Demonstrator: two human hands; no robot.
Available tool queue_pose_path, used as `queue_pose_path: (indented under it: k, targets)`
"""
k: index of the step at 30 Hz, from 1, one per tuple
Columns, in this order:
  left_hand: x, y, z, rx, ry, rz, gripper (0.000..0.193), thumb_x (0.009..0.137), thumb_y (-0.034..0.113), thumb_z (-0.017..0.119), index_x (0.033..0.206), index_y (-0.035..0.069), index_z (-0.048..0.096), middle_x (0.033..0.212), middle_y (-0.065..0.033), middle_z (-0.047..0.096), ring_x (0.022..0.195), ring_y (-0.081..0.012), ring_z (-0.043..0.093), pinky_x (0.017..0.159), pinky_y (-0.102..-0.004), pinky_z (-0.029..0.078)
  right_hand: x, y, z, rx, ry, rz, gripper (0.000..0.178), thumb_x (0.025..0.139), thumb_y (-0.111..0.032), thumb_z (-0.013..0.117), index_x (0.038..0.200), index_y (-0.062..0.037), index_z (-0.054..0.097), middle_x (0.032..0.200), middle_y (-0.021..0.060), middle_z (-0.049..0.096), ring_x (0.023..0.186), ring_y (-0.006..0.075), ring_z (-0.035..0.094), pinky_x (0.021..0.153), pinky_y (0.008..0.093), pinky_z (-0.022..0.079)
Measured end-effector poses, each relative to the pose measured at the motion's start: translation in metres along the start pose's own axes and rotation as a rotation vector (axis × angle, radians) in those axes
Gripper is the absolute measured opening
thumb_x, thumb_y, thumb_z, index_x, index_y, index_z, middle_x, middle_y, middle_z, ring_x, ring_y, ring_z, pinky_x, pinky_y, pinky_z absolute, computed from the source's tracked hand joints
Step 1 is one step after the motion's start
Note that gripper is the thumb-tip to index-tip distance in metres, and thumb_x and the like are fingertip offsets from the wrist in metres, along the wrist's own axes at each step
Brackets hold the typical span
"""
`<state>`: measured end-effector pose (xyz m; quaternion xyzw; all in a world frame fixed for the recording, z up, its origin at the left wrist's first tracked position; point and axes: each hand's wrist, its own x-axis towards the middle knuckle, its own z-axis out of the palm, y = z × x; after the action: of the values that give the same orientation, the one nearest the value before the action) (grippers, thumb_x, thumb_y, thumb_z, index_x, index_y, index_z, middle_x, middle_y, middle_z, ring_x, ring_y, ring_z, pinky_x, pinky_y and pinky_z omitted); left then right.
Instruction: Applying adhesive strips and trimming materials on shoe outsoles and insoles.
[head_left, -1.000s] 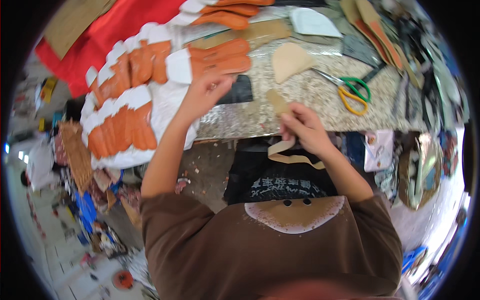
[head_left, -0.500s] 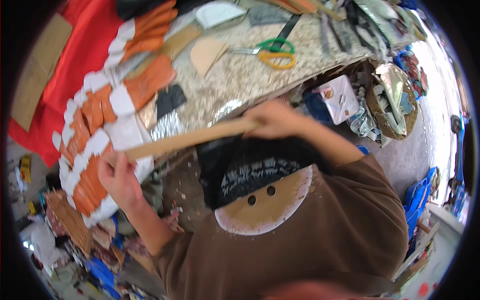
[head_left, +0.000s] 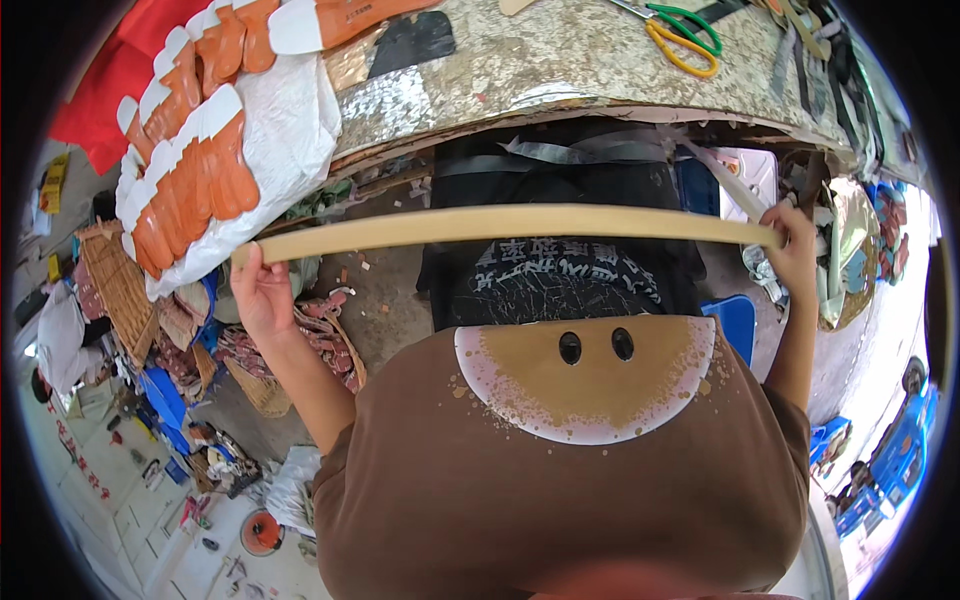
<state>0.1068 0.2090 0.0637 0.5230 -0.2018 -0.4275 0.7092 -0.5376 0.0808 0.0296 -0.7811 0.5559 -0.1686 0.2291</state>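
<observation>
A long tan strip (head_left: 510, 222) stretches almost level across my front, bowed slightly upward. My left hand (head_left: 265, 300) pinches its left end, and my right hand (head_left: 790, 245) grips its right end. From the right hand a thinner pale strip (head_left: 735, 182) runs up toward the table edge; I cannot tell whether it joins the tan one. Near my left hand, orange insole-shaped pieces with white ends (head_left: 205, 180) lie overlapped in rows on a white sheet (head_left: 300, 125).
The worn, mottled table (head_left: 560, 60) curves across the top. On it lie scissors with green and yellow handles (head_left: 685, 40), a black patch (head_left: 412, 44) and dark straps (head_left: 845, 85). Black printed cloth (head_left: 560, 275) covers my lap. Scraps and a woven basket (head_left: 118, 275) stand at left.
My hands have moved apart, the right one far to the right, and the strip now spans between them over a much longer length. The view has shifted, with the table higher in it.
</observation>
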Motion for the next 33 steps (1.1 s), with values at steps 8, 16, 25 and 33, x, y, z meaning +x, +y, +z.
queue_pose_path:
  k: [8,16,25,33]
  targets:
    - [-0.036,-0.051,-0.06,1.947,-0.248,0.181,0.018,0.087,0.015,0.067,0.097,0.0,0.063,0.09,-0.0075,0.067,0.083,-0.0211,0.066,0.072,-0.0325,0.052,0.029,-0.053,0.05,-0.118,-0.159,-0.366,0.043,0.064,-0.022,0.078,0.1,-0.0047,0.063,0.098,0.0102,0.063,0.094,0.0264,0.062,0.084,0.0357,0.047]
    - [-0.037,-0.121,0.061,1.192,-0.743,0.231,0.028,0.083,0.021,0.071,0.102,0.001,0.064,0.095,-0.0139,0.063,0.093,-0.0306,0.061,0.082,-0.037,0.047,0.12,-0.148,0.125,-0.009,-0.214,-0.629,0.028,0.081,-0.029,0.072,0.097,-0.007,0.064,0.097,0.0092,0.063,0.093,0.0295,0.061,0.079,0.0382,0.049]
    - [-0.008,-0.07,0.065,1.188,-0.709,-0.061,0.027,0.081,0.023,0.073,0.088,0.001,0.06,0.082,-0.0129,0.061,0.081,-0.03,0.06,0.07,-0.0374,0.047,0.134,-0.133,0.149,0.407,-0.389,-0.254,0.018,0.091,-0.019,0.063,0.087,-0.0031,0.057,0.078,0.0044,0.056,0.075,0.0165,0.057,0.065,0.0313,0.045]
    - [-0.001,-0.1,0.158,0.991,-0.786,0.415,0.043,0.084,0.021,0.071,0.122,0.008,0.057,0.128,-0.0134,0.052,0.109,-0.0278,0.056,0.094,-0.034,0.045,0.125,-0.165,0.085,0.854,-0.407,-0.276,0.012,0.096,-0.015,0.058,0.092,-0.0043,0.056,0.081,-0.0043,0.05,0.076,0.0042,0.046,0.068,0.0203,0.038]
